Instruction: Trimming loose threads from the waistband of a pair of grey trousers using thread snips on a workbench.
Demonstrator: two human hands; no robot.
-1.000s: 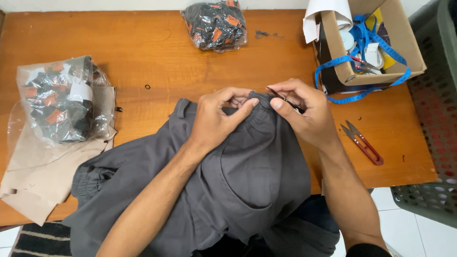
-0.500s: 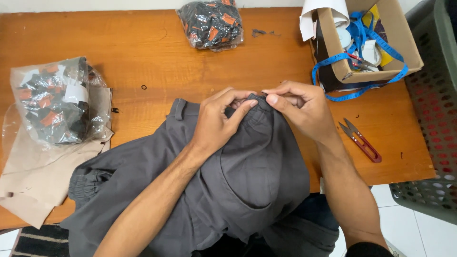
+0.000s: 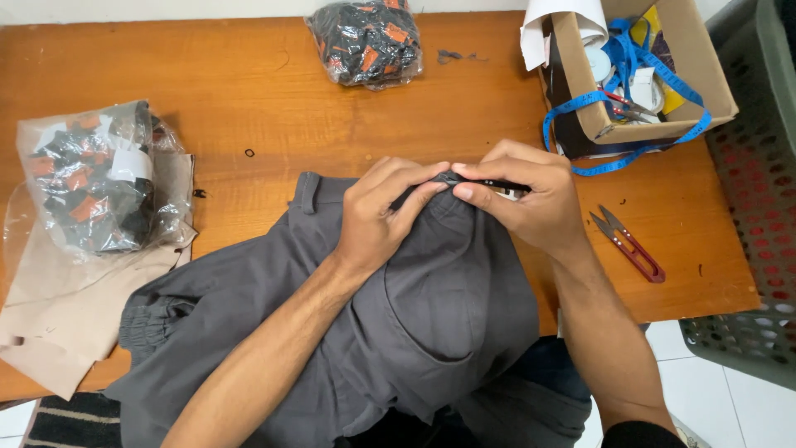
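Observation:
Dark grey trousers (image 3: 431, 315) lie across the near edge of a wooden table (image 3: 232, 99), waistband toward the middle. My left hand (image 3: 383, 214) rests on the cloth and pinches the waistband edge with thumb and forefinger. My right hand (image 3: 522, 199) meets it from the right, its fingers pinching the same fold, with a thin dark item partly hidden under the fingertips. What that item is cannot be told.
Red-handled thread snips (image 3: 628, 244) lie right of my right hand. A cardboard box (image 3: 643, 70) with a blue measuring tape stands at the back right. Two clear bags of dark and orange pieces (image 3: 95, 187) (image 3: 365, 41) lie left and back. A grey perforated basket (image 3: 754, 207) stands right.
Both hands stay pinched on the waistband fold; their fingertips have drawn slightly closer together. The trousers have barely shifted.

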